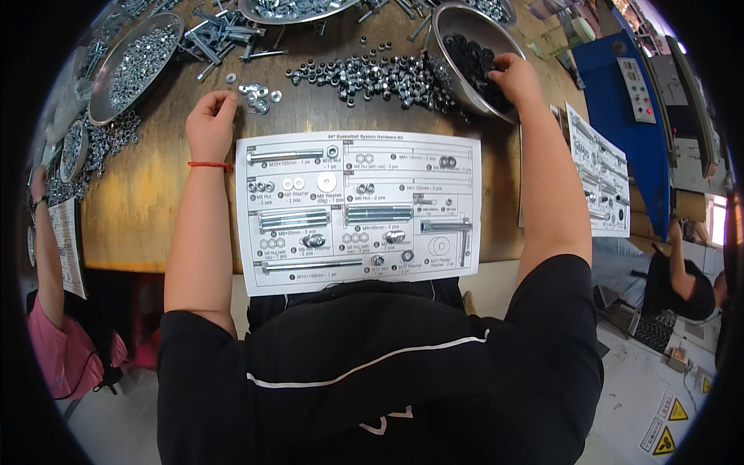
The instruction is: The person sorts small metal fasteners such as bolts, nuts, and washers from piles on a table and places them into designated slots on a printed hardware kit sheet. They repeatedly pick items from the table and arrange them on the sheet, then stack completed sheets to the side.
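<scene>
My left hand (pixel 211 118) rests on the wooden table, thumb and fingers closed; whatever they pinch is hidden. Beside its fingertips lie a few loose metal washers (pixel 253 94) and a single washer (pixel 231 78). At the right, my right hand (pixel 515 79) reaches over the rim of a steel bowl (pixel 494 110) of black ring-shaped pieces (pixel 465 57). Its fingers are pressed together at the black pieces, and I cannot make out what is between them. A printed parts sheet (pixel 359 213) with pictures of bolts, nuts and washers lies before me at the table's near edge.
A heap of nuts (pixel 380 77) spreads across the table's middle. Nuts fill a steel bowl (pixel 99 105) at the left; long bolts (pixel 221 37) lie behind. Another sheet (pixel 608 186) stands at the right, near a blue machine (pixel 620 116). A co-worker's arm (pixel 48 248) is at the far left.
</scene>
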A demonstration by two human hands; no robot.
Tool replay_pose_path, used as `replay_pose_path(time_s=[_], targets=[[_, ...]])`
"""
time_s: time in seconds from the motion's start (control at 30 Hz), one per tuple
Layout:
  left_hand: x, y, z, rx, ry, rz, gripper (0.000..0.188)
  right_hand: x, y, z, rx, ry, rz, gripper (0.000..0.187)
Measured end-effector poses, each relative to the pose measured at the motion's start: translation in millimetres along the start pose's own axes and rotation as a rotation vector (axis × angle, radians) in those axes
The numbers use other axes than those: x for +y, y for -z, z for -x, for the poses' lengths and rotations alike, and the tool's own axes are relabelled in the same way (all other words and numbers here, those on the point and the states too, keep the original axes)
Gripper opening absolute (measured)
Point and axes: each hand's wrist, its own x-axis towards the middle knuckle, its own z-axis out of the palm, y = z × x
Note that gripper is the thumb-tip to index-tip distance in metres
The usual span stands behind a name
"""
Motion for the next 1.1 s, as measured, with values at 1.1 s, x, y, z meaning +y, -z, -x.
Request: replay_pose_path(time_s=[1.1], targets=[[-2.2,-2.9,0.2,0.011,-0.029,-0.13,0.018,-8.4,-1.5,-4.6,-0.369,0.149,0.102,0.036]])
